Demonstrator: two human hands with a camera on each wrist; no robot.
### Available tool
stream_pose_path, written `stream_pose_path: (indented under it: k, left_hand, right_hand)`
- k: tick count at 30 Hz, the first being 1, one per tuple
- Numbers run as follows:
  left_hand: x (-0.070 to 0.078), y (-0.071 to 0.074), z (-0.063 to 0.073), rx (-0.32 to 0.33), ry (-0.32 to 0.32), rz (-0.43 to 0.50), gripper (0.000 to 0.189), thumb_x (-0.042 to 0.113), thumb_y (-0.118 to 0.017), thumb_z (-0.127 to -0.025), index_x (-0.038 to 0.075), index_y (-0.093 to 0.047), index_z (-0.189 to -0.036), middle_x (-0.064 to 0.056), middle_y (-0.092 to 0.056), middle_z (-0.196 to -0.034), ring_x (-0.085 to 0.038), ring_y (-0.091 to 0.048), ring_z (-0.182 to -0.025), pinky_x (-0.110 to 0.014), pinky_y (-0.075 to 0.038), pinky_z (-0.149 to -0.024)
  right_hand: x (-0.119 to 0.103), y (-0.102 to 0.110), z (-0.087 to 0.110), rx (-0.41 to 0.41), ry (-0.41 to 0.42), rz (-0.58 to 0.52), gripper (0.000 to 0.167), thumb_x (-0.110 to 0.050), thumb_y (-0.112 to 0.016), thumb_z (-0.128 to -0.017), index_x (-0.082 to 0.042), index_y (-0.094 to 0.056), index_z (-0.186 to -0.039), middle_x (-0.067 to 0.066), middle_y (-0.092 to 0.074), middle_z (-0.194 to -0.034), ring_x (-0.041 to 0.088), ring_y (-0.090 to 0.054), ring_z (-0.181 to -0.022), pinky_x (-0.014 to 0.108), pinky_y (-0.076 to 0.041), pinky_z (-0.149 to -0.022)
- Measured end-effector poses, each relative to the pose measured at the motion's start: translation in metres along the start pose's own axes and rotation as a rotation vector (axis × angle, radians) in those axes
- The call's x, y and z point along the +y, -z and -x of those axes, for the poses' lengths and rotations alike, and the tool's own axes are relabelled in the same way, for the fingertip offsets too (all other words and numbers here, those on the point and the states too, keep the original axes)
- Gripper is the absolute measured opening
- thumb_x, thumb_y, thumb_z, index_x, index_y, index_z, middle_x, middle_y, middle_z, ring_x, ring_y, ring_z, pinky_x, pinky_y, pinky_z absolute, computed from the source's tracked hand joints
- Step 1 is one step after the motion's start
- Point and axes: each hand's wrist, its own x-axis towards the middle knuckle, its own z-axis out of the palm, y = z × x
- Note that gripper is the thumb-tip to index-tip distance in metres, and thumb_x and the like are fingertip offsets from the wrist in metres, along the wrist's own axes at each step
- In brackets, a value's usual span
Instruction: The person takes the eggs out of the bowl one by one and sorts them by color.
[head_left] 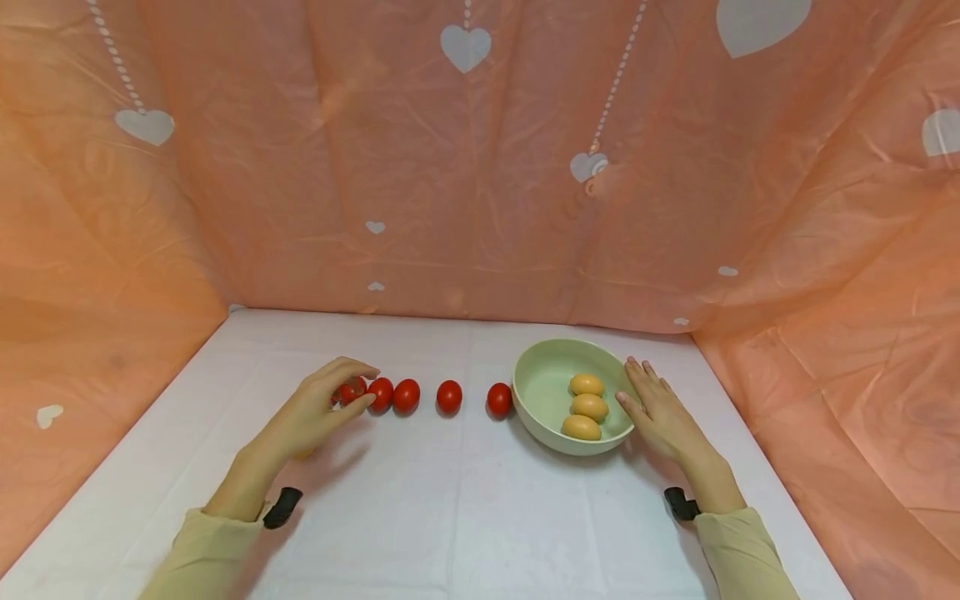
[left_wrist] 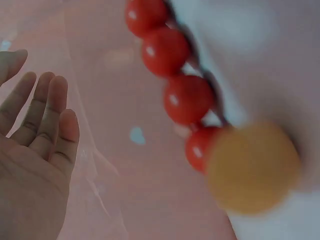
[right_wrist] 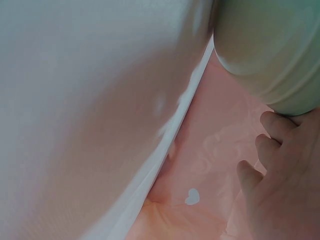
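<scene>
The left hand [head_left: 318,408] arches over the left end of a row of red tomatoes [head_left: 407,397], towards the table's [head_left: 465,500] left edge, thumb and fingers parted, gripping nothing. The right hand [head_left: 663,414] lies nearly flat, fingers straight, touching the right side of the green bowl [head_left: 546,392], which sits towards the back right corner with three yellow eggs [head_left: 589,407] inside. A good pick here would probably take one piece at a time, pinched lightly at its sides: the leftmost tomatoes crowd together and could roll if nudged. Another yellow egg [left_wrist: 252,167] shows near the left hand's heel, so the wrist should clear it. Gentle pressure from the right hand should steady the bowl without shoving it into the nearest tomato.
</scene>
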Motion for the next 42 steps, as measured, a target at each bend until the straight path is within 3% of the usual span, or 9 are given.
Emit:
stream_pose_path:
  k: [6,14,29,35,42]
  left_hand:
    - [0.018,-0.022,-0.022,-0.026,-0.001,0.107,0.034,0.009,-0.077,-0.095,0.014,-0.068,-0.127,0.003,-0.066,-0.122,-0.019,-0.064,-0.093,-0.039,-0.057,-0.079]
    - [0.043,-0.056,-0.056,-0.051,-0.109,0.169,0.033,0.008,-0.076,-0.094,0.011,-0.069,-0.126,-0.002,-0.068,-0.124,-0.018,-0.065,-0.097,-0.039,-0.056,-0.081]
    - [0.076,-0.117,-0.114,-0.17,-0.184,0.273,0.03,0.012,-0.074,-0.097,0.011,-0.068,-0.127,-0.003,-0.068,-0.123,-0.018,-0.063,-0.101,-0.046,-0.057,-0.083]
    - [0.086,-0.141,-0.136,-0.236,-0.218,0.271,0.03,0.011,-0.072,-0.098,0.01,-0.068,-0.127,-0.002,-0.068,-0.121,-0.016,-0.063,-0.102,-0.04,-0.056,-0.081]
    - [0.09,-0.17,-0.164,-0.344,-0.216,0.161,0.031,0.018,-0.07,-0.101,0.01,-0.068,-0.13,0.0,-0.067,-0.127,-0.012,-0.062,-0.106,-0.026,-0.051,-0.085]
  right_hand:
    - [0.0,0.0,0.0,-0.002,-0.001,0.0,0.071,-0.042,-0.043,-0.112,0.005,-0.024,-0.162,0.022,-0.02,-0.17,0.045,-0.011,-0.157,0.064,-0.013,-0.124]
    - [0.002,-0.001,-0.001,-0.007,-0.004,0.001,0.071,-0.042,-0.042,-0.112,0.005,-0.023,-0.162,0.022,-0.018,-0.17,0.045,-0.011,-0.157,0.065,-0.012,-0.124]
    - [0.002,-0.004,-0.002,0.0,0.0,0.009,0.07,-0.041,-0.041,-0.112,0.007,-0.024,-0.161,0.022,-0.019,-0.17,0.047,-0.013,-0.156,0.066,-0.012,-0.123]
    - [0.003,-0.004,-0.001,-0.003,-0.004,0.006,0.07,-0.041,-0.041,-0.112,0.006,-0.023,-0.162,0.022,-0.019,-0.17,0.046,-0.012,-0.157,0.064,-0.012,-0.124]
    - [0.004,-0.006,-0.004,0.003,-0.003,0.0,0.07,-0.041,-0.041,-0.112,0.005,-0.024,-0.162,0.021,-0.02,-0.17,0.046,-0.013,-0.157,0.064,-0.013,-0.124]
